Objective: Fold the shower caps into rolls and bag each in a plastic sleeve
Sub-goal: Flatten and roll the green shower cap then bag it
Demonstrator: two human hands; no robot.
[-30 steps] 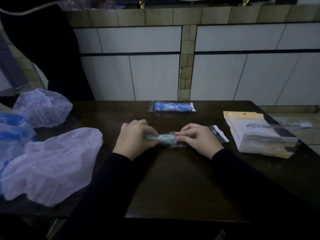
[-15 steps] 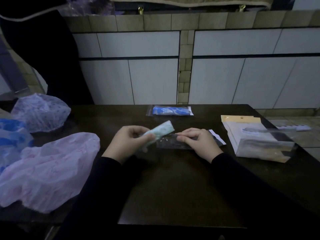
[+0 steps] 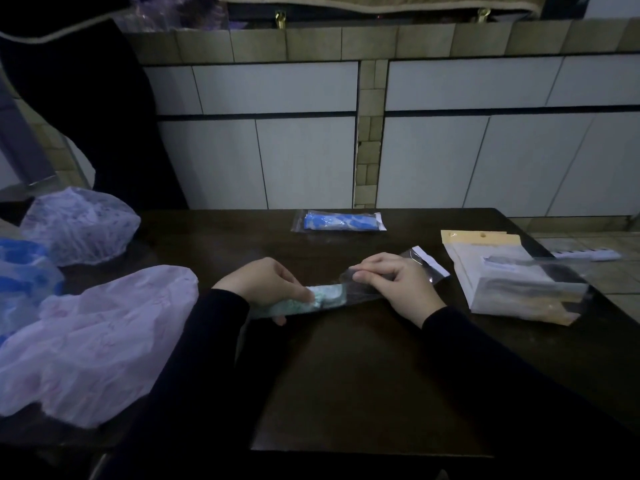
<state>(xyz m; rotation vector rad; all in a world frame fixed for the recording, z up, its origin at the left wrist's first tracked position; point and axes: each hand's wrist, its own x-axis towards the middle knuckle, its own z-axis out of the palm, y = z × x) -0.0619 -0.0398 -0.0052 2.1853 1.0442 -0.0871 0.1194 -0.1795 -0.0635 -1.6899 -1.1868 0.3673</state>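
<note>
My left hand (image 3: pixel 265 284) grips a pale green rolled shower cap (image 3: pixel 323 299) low over the dark table (image 3: pixel 363 375). The roll's right end sits at the mouth of a clear plastic sleeve (image 3: pixel 367 292), and my right hand (image 3: pixel 394 280) pinches that mouth. The sleeve's white flap (image 3: pixel 429 263) sticks out behind my right hand. A blue shower cap roll in its sleeve (image 3: pixel 341 221) lies at the table's far edge.
Loose shower caps lie at the left: a pale purple one (image 3: pixel 93 337), another purple one (image 3: pixel 79 225) and a blue one (image 3: pixel 24 271). A pack of empty sleeves (image 3: pixel 512 282) lies at the right. A tiled wall stands behind the table.
My left hand lifted the green roll away from the sleeve, then brought it down again with its end at the sleeve's mouth. My right hand stayed on the sleeve.
</note>
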